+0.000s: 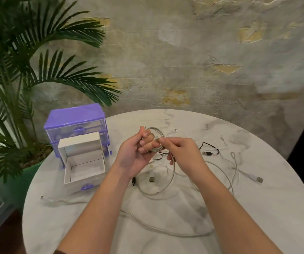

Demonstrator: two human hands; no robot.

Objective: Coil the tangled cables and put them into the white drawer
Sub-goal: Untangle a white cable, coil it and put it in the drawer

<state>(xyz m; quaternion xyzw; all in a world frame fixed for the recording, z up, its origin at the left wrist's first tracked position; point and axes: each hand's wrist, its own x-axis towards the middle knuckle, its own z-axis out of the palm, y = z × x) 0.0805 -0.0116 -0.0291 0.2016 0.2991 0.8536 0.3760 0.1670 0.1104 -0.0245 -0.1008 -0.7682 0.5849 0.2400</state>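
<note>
We see both hands raised above the middle of a round marble surface [257, 208], working one pale cable. The left hand [138, 153] has its fingers curled through a small coil [155, 139] of that cable, holding the loops in place. The right hand [182, 153] pinches the same cable just beside the coil, thumb and forefinger closed on the strand, the other fingers bent below. From the right hand the loose cable [165, 191] drops to the surface in a wide loop and trails toward the near edge.

More cables lie uncoiled around the hands. A white cable [236, 167] runs right of the right hand and ends in a USB plug [259, 179] near the right side. A thin black wire [210, 153] with a dark plug lies just beyond the right hand. A second USB plug [152, 179] rests below the hands, with a small black plug [133, 181] just left of it. Another pale cable end [50, 199] lies at the near left.

The white drawer [85, 177] sits on the left part of the surface, pulled out of its cabinet, with a purple knob facing us (its inside looks bare as far as we can see). Just behind it stands the purple drawer cabinet [76, 116]. A palm plant [28, 70] in a green pot stands far left, off the surface.

We can read no brands, labels or writing on anything.
</note>
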